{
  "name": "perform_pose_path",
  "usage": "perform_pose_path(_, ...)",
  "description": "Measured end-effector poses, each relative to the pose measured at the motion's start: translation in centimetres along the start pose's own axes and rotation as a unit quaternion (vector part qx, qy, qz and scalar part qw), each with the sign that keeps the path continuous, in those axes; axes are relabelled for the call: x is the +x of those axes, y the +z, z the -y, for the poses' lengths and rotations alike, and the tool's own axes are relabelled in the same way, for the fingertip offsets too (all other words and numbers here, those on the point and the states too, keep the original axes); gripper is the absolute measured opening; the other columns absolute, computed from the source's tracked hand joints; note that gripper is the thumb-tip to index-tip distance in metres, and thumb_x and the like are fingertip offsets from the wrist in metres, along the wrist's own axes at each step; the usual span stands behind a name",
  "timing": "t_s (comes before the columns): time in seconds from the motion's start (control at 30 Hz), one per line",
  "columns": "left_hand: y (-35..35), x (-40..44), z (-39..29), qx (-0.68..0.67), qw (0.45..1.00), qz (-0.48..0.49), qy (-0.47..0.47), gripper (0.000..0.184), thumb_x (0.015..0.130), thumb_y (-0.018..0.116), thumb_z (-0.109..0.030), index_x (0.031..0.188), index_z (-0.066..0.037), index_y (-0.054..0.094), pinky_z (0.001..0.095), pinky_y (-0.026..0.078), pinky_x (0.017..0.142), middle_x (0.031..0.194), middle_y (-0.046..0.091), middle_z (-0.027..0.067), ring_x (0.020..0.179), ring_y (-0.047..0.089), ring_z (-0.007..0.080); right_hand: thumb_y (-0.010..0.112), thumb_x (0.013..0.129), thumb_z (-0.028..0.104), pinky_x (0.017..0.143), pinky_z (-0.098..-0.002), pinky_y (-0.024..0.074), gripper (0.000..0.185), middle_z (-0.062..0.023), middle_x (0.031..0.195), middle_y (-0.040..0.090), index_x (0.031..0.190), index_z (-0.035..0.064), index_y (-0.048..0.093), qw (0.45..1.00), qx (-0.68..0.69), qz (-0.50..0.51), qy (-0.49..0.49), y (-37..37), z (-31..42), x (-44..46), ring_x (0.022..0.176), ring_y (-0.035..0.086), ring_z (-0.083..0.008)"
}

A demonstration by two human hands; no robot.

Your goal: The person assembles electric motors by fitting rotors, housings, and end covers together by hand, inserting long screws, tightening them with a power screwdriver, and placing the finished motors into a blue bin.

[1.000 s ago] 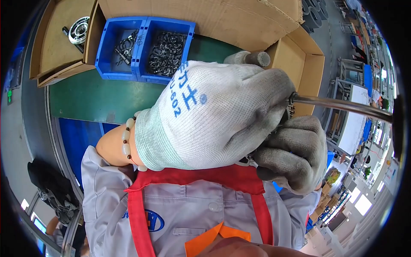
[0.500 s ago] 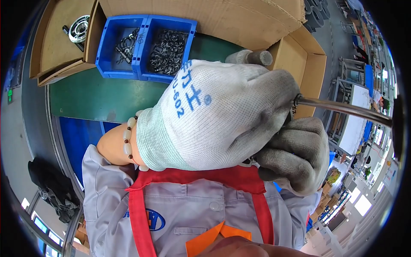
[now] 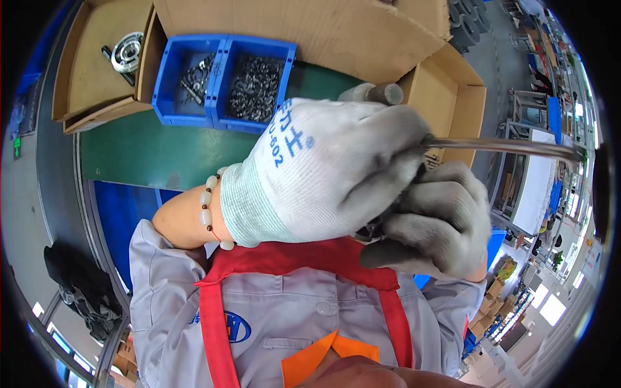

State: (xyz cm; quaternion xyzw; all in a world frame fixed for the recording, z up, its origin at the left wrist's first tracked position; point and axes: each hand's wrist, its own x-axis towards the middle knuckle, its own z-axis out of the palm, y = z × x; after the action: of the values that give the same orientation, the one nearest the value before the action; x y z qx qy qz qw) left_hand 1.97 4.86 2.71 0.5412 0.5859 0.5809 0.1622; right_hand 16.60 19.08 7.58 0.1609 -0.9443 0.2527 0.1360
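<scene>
My left hand [image 3: 330, 171], in a white knit glove with grey coated fingers, is closed at the near end of a thin metal rod [image 3: 504, 147]. The rod runs from its fingertips to the right edge and looks blurred. My right hand [image 3: 440, 223], in a matching glove, is curled up right beside it. Between the hands a small dark metal part [image 3: 372, 229] shows in part, and the right fingers close around it. Most of the part is hidden by the gloves, so its kind cannot be made out.
Two joined blue bins [image 3: 223, 119] with small dark metal parts stand on the green bench [image 3: 123, 152]. On the left, a cardboard tray [image 3: 84, 77] holds a round metal piece [image 3: 126, 53]. Behind the hands are a grey cylinder [image 3: 385, 94] and an open cardboard box [image 3: 466, 97].
Both hands have shifted slightly left in view, and the rod's near end with them. The right hand has turned a little, and more of the dark part shows between the hands.
</scene>
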Motion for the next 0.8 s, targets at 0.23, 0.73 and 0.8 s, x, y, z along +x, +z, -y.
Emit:
perform_pose_path(0.23,-0.5,0.0,-0.3,-0.017,0.999,0.029,-0.032,0.018,0.091,0.060,-0.005,0.107,0.001,0.066,0.0311,0.054,0.067,0.082,0.068,0.0138,0.073,0.070,0.0238,0.062,0.090,0.006,0.050,-0.0220,0.0523,0.052,-0.0281,0.117,0.063,0.139,-0.0048,0.046,0.870,0.304,-0.380,0.079,-0.4,-0.3,5.3,0.067,0.066,-0.0148)
perform_pose_path(0.73,0.8,-2.3,4.1,-0.135,0.990,0.025,0.012,0.079,0.060,0.079,-0.021,0.129,0.005,0.054,0.0448,0.049,0.094,0.121,0.060,0.0230,0.108,0.062,0.0379,0.074,0.066,0.014,0.051,-0.0277,0.0519,0.023,-0.0062,0.087,0.072,0.087,0.0058,0.076,0.983,0.038,-0.156,0.086,-5.0,1.3,5.8,0.067,0.068,-0.0177)
perform_pose_path(0.8,0.7,-2.4,3.7,-0.123,0.992,0.015,0.007,0.080,0.058,0.080,-0.022,0.129,0.005,0.054,0.0448,0.049,0.093,0.120,0.061,0.0229,0.107,0.062,0.0380,0.077,0.078,0.029,0.051,-0.0291,0.0466,0.026,-0.0034,0.081,0.064,0.094,0.0095,0.072,1.000,-0.008,-0.002,0.010,-4.8,-1.4,4.9,0.064,0.060,-0.0168)
